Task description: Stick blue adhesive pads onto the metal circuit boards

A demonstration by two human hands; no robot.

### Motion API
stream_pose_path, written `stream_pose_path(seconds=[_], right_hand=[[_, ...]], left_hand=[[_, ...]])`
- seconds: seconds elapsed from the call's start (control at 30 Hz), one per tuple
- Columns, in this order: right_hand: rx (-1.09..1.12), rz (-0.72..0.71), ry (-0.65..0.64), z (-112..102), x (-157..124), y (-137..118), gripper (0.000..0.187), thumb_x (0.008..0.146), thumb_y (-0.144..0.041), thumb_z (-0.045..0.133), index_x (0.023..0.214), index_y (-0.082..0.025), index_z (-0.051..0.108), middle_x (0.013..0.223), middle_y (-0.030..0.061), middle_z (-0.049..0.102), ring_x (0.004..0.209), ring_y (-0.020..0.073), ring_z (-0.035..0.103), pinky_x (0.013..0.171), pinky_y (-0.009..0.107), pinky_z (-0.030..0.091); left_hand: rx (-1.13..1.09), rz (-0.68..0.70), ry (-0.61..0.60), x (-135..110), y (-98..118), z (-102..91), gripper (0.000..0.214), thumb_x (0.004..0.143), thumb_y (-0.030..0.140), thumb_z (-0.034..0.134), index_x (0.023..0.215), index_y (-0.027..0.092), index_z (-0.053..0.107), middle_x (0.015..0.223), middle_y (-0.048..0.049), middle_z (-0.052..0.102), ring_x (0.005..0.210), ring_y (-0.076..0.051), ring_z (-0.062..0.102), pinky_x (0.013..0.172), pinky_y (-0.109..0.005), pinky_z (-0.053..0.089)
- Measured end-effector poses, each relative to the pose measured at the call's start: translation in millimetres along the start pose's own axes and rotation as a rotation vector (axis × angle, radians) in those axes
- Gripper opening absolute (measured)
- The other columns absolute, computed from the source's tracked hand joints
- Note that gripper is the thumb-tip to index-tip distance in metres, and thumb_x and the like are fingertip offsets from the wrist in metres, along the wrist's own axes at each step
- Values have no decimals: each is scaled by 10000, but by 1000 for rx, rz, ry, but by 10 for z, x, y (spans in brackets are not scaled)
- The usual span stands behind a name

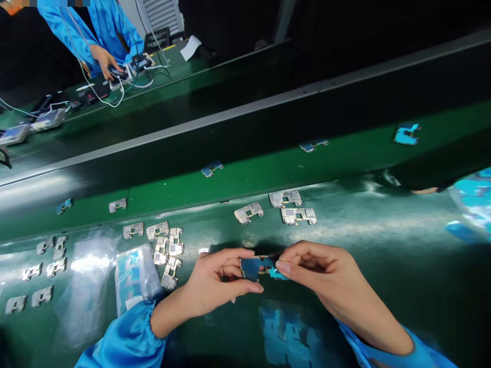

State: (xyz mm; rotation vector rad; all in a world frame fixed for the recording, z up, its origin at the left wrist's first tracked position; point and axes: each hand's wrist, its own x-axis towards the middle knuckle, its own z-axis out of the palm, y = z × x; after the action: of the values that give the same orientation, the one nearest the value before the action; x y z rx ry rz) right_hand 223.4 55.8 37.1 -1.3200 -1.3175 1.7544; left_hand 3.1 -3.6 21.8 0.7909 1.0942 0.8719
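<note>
"Where's the circuit board (pixel 250 269)?"

"Up in front of the person, above the green table (pixel 383 286), held between both hands"

"How does it look?"

"Small and flat, tilted so one broad face shows. The left part is a plain dark blue panel with a thin pale edge, and there's a cut-out near the middle where skin shows through. A bit of gold sits by the lower edge of that gap"

"And the other end?"

"Brighter there: a light blue patch (pixel 276 273), partly covered by the right thumb (pixel 287 269)"

"What are the fingers doing?"

"Those of the left hand (pixel 210 278) are grasping the left end, with the thumb along the bottom edge and the rest above and behind. The right hand (pixel 322 263) pinches the right end, thumb in front. Whether it grips the board itself or only the patch, I can't tell"

"Anything similar around?"

"Three silver boards (pixel 298 215) lie just beyond the hands, with gold strips and the same notched outline. Below the hands there's a clear sheet with light blue shapes (pixel 286 337), and near the left sleeve (pixel 128 337) a clear packet (pixel 130 278) with blue pieces inside"
</note>
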Motion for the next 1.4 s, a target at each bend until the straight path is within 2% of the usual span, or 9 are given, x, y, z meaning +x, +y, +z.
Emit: stream_pose_path(seconds=[0.33,0.57,0.87,1.27,1.4], right_hand=[[5,23,-1,30,43,17,200,758,-394,848,727,-218,759,674,29,717,601,125,623,554,202,489],[-16,20,-2,37,38,-10,212,761,-402,839,708,-215,756,656,28,708,581,118,598,529,198,464],[1,39,-6,36,57,17,204,749,-391,852,730,-212,757,679,29,716,609,131,626,563,211,491],[10,64,-11,59,54,-36,206,732,-375,856,716,-201,748,661,17,690,606,121,589,560,213,458],[13,70,-6,75,47,-63,224,746,-400,837,711,-200,742,677,29,704,616,139,602,566,238,462]], left_hand=[[36,110,-20,0,-28,-20,501,748,243,860,1221,194,702,811,-73,783,627,-164,723,468,-177,536],[40,112,-19,6,-17,-30,480,757,257,854,1206,183,700,840,-86,791,639,-169,730,467,-180,532],[130,169,-4,4,-15,-31,460,765,217,845,1203,193,707,744,-35,778,499,-100,640,466,-171,527],[103,219,-7,17,14,-19,437,784,219,835,1200,200,702,876,-67,809,564,-121,702,477,-169,564],[77,170,18,9,28,-1,400,795,224,821,1179,191,712,867,-76,809,689,-187,770,486,-175,575]])
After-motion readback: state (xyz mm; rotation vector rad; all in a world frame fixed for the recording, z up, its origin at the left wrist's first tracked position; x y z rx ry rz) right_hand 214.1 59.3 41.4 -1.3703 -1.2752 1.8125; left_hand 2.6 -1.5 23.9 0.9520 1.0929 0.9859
